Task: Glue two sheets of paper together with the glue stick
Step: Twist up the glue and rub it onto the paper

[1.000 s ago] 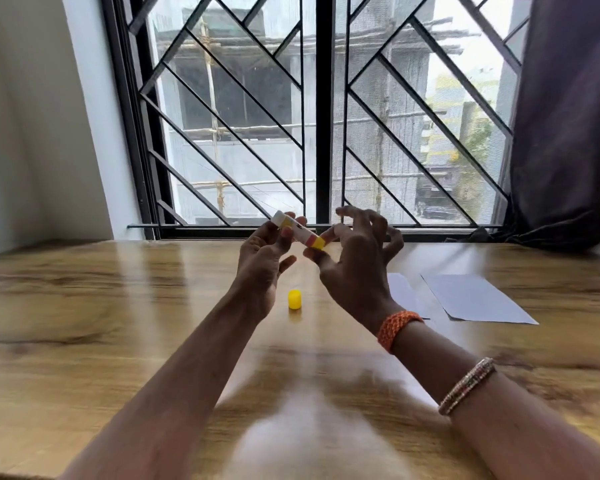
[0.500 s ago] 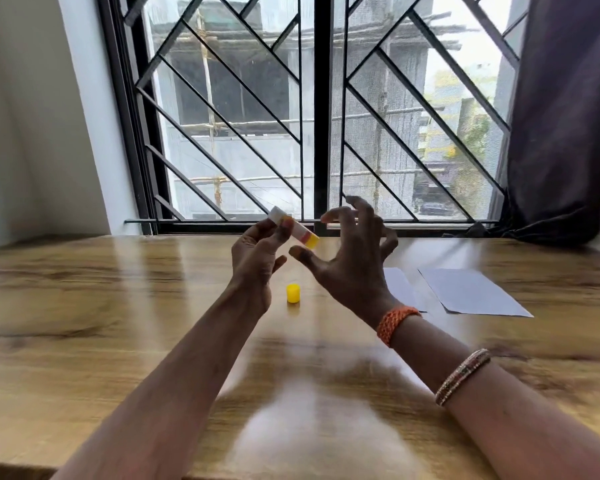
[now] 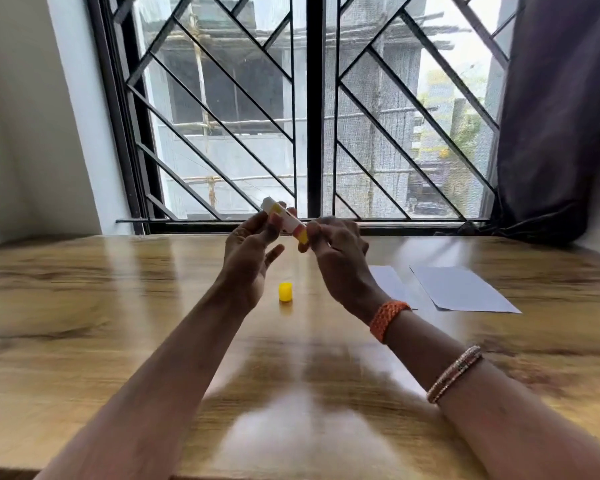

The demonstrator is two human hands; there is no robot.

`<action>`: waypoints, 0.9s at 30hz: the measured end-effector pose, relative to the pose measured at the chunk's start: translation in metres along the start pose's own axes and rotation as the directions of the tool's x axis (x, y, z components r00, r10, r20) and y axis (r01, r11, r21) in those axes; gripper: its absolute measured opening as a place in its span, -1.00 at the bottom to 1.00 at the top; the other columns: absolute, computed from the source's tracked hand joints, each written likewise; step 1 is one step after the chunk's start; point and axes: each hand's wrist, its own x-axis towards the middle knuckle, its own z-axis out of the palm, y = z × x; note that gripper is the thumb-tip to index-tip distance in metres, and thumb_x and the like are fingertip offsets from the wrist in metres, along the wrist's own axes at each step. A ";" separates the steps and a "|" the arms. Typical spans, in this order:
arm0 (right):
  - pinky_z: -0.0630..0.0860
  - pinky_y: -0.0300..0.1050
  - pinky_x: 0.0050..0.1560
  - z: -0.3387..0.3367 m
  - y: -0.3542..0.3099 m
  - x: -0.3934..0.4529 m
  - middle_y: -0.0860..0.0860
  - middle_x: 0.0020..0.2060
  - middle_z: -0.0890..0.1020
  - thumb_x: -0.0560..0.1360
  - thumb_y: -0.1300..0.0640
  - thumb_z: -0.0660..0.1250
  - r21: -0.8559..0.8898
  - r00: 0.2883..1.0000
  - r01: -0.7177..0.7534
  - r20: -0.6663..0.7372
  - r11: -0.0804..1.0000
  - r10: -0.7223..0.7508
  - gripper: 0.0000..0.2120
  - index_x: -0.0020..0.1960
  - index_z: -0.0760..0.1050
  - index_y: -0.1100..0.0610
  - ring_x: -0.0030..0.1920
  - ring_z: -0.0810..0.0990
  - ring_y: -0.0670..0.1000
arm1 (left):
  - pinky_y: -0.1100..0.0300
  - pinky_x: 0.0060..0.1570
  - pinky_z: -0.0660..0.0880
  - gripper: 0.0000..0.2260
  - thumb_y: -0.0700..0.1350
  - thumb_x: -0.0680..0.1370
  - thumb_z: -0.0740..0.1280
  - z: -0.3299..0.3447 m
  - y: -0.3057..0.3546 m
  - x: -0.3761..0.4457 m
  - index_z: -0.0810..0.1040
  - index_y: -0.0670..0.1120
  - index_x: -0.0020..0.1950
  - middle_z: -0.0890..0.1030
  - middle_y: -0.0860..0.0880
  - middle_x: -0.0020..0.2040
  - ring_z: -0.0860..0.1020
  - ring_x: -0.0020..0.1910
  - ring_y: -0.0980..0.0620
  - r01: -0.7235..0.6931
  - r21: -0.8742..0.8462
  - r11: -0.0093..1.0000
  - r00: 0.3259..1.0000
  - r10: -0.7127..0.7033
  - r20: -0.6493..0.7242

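A white glue stick [image 3: 284, 219] with yellow and red bands is held tilted in the air above the table, its cap off. My left hand [image 3: 252, 252] grips its upper white part between thumb and fingers. My right hand [image 3: 338, 258] pinches its lower yellow end. The yellow cap [image 3: 285, 292] stands on the table below and between my hands. Two white sheets of paper lie flat to the right: one [image 3: 459, 289] in full view, the other [image 3: 388, 282] partly hidden behind my right wrist.
The wooden table [image 3: 84, 323] runs up to a barred window [image 3: 309, 116] at the back. A dark curtain [image 3: 561, 116] hangs at the right, and a white wall stands at the left.
My right hand had let go of the glue stick's yellow end and spread open half a second ago; now its fingers pinch that end again. The left hand kept its hold.
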 end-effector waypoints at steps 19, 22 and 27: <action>0.00 -0.15 0.12 0.002 0.006 0.002 -0.02 0.22 0.47 0.48 0.02 0.34 -0.290 0.971 0.036 -0.218 0.956 -0.103 -0.86 -0.04 0.61 0.06 0.31 0.29 0.01 | 0.18 -0.10 0.35 -0.88 -0.09 0.47 0.36 -0.003 -0.003 -0.001 0.54 0.01 -0.28 0.58 0.22 -0.42 0.53 -0.37 0.37 -0.059 0.050 0.997 0.996 0.062 -0.063; 0.01 -0.13 -0.04 -0.001 0.003 0.004 -0.13 -0.07 0.58 0.60 0.01 0.14 -0.109 0.990 -0.023 -0.142 0.994 0.008 -0.67 -0.26 0.55 0.01 0.09 0.44 -0.03 | 0.18 -0.11 0.36 -0.90 -0.10 0.49 0.34 -0.001 -0.003 -0.001 0.57 0.02 -0.23 0.62 0.23 -0.39 0.55 -0.34 0.37 -0.059 0.060 0.996 0.997 0.062 -0.045; 0.04 -0.17 -0.11 -0.003 0.004 0.001 -0.12 -0.21 0.63 0.51 -0.20 0.21 0.126 0.988 -0.046 -0.138 0.991 0.064 -0.73 -0.06 0.46 -0.01 -0.04 0.55 -0.05 | 0.16 -0.04 0.37 -0.95 -0.07 0.47 0.35 0.001 -0.005 -0.003 0.60 0.02 -0.18 0.65 0.23 -0.34 0.54 -0.23 0.32 -0.054 0.081 0.995 0.997 0.058 -0.056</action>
